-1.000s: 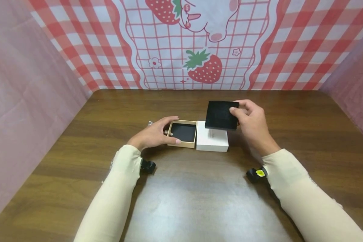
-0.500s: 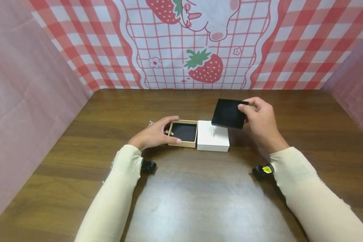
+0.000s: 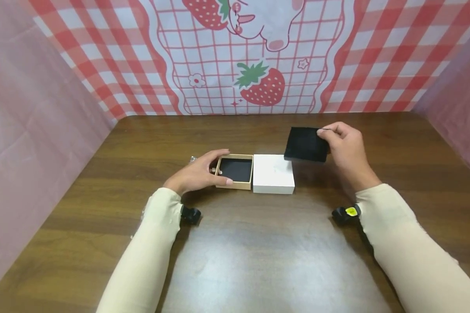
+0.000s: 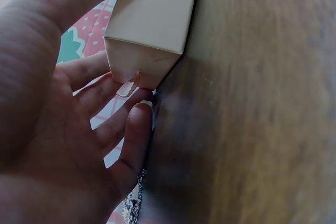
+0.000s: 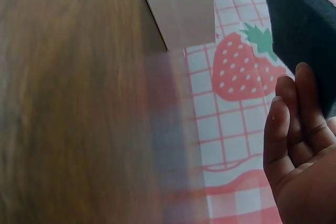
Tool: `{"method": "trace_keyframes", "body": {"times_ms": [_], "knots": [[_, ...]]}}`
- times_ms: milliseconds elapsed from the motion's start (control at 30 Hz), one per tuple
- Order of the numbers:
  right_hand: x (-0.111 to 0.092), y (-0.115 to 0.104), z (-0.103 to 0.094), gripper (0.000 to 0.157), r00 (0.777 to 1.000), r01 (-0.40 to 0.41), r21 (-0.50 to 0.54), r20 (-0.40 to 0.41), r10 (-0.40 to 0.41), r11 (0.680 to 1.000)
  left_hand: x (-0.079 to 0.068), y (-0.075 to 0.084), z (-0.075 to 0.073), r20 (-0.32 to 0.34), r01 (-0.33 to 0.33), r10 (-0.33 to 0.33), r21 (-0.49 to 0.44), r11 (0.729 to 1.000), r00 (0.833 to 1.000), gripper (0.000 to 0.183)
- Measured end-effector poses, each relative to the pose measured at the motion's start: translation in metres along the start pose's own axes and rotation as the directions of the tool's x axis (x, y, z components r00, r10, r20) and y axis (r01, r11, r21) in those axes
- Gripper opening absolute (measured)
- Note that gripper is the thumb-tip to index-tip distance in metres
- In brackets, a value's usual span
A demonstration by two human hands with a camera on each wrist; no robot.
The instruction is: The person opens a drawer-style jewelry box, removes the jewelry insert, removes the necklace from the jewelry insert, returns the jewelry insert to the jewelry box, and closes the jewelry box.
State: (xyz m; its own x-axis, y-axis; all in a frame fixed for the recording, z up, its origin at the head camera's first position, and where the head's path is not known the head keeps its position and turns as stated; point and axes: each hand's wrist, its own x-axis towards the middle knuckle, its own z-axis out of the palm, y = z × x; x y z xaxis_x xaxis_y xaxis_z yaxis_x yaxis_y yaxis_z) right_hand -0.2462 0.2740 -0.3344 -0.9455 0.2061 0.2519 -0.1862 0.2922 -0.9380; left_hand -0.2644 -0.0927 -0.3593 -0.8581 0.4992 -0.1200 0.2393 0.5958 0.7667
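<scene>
My left hand (image 3: 196,174) grips a small tan box (image 3: 240,185) by its left end, thumb along the near side and a finger at the far side. The box has a black floor, and a small ribbon tab (image 4: 128,85) sticks out of its end in the left wrist view. Touching or almost touching its right side is a white box lid (image 3: 273,171). Raised off the table, to the lid's upper right, is a thin square black foam pad (image 3: 307,144). My right hand (image 3: 348,152) pinches this pad at its upper right corner.
A silver chain (image 3: 193,159) lies behind my left hand, and more of the chain (image 4: 134,198) shows in the left wrist view. Around everything spreads the brown wooden table (image 3: 243,252). A strawberry-print cloth (image 3: 215,69) hangs at the table's back edge.
The black foam pad has moved right in my right hand, from above the white lid to mostly past its right edge. My left hand and the tan box stay in place.
</scene>
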Motion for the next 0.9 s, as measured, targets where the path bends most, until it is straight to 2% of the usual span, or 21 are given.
{"method": "trace_keyframes", "body": {"times_ms": [200, 400, 533, 767, 900], "knots": [[0.004, 0.003, -0.004, 0.018, 1.0, -0.004, 0.023, -0.019, 0.004, 1.0, 0.0, -0.001, -0.001, -0.003, 0.004, -0.004, -0.016, 1.0, 1.0, 0.093], [0.008, 0.009, -0.009, 0.024, 0.999, -0.009, -0.012, 0.033, 0.009, 1.0, -0.003, -0.002, -0.001, -0.005, 0.011, -0.011, -0.005, 1.0, 1.0, 0.095], [0.01, 0.014, -0.015, 0.028, 0.998, -0.045, -0.034, 0.046, 0.046, 0.998, -0.003, -0.001, -0.001, -0.004, 0.014, -0.014, -0.01, 1.0, 1.0, 0.095], [0.01, 0.016, -0.022, 0.032, 0.987, -0.12, -0.175, 0.085, 0.137, 0.977, -0.001, -0.001, 0.0, -0.001, 0.006, -0.006, -0.004, 1.0, 1.0, 0.096], [0.01, 0.017, -0.022, 0.038, 0.981, -0.134, -0.242, 0.106, 0.164, 0.961, 0.0, -0.001, 0.001, 0.003, 0.007, -0.007, -0.001, 1.0, 1.0, 0.095]]}}
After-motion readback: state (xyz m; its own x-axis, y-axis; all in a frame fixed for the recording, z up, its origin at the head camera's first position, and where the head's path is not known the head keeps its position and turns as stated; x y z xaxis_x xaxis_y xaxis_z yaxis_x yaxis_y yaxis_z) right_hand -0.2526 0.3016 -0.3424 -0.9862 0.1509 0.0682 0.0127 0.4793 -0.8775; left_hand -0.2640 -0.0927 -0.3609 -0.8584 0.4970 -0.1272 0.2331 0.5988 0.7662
